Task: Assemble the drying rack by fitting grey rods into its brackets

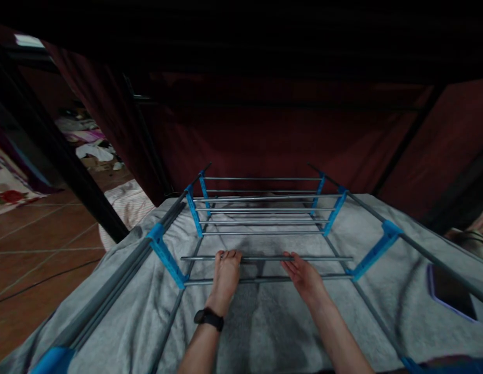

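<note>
Across the middle, inside a metal rack (268, 198) set on a gray blanket (260, 324): a slim, straight rod (264, 258), round and dull gray, with both ends seemingly just short of the blue plastic brackets (167, 258) on either side. Left hand (226, 271) palm down on the rod, left of its middle, grip narrow and wrapped over the metal; on that wrist, a black watch (209, 318) with a smooth band. Right hand (303, 278) turned partly palm inward, right of the middle, fingertips at the rod and loosely bent; cannot tell whether that grip is closed around it. Just below and parallel, a second metal rod (264, 280), spanning the lower ends of the same brackets. Farther off, more thin bars between upright blue brackets; along the left, thick tubes side by side. Beneath everything, blanket fabric plush and softly rumpled. To the right, flat on the blanket, a phone or tablet (452, 291), dark and glossy with a pale purple edge. Behind, a deep red curtain (245, 140) in loose folds. At left, brown square floor tiles (50, 228) with pale joints, and a crumpled heap of cloth (93, 148).
</note>
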`<move>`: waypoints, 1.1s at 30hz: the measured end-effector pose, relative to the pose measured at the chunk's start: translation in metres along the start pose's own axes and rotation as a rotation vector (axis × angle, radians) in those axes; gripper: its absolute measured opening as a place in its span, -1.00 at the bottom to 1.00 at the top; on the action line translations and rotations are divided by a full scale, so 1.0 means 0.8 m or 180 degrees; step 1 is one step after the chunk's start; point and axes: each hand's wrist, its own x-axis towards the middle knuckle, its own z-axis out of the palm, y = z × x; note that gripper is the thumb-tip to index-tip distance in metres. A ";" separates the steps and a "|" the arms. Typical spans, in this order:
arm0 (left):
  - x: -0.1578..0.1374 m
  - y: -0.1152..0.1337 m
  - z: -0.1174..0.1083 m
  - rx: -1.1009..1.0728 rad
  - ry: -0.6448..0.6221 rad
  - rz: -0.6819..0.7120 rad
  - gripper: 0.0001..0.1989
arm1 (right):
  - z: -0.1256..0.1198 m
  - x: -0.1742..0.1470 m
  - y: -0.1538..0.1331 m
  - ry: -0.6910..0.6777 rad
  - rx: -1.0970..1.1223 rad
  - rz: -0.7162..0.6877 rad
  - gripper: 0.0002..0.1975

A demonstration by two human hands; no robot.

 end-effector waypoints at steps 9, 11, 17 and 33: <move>0.015 -0.010 0.000 -0.0158 -0.0139 -0.0109 -0.77 | -0.011 0.037 -0.025 0.0563 0.0036 0.0099 -0.85; 0.015 -0.012 0.000 -0.0196 -0.0201 -0.0092 -0.77 | -0.014 0.037 -0.026 0.0559 0.0078 0.0244 -0.83; 0.009 -0.018 -0.004 -0.0198 -0.0344 -0.0084 -0.66 | -0.009 0.040 -0.025 0.0406 -0.0030 0.0092 -0.88; 0.017 -0.019 0.001 -0.0361 -0.0400 -0.0111 -0.72 | -0.007 0.045 -0.017 0.0612 -0.0027 -0.0069 -0.90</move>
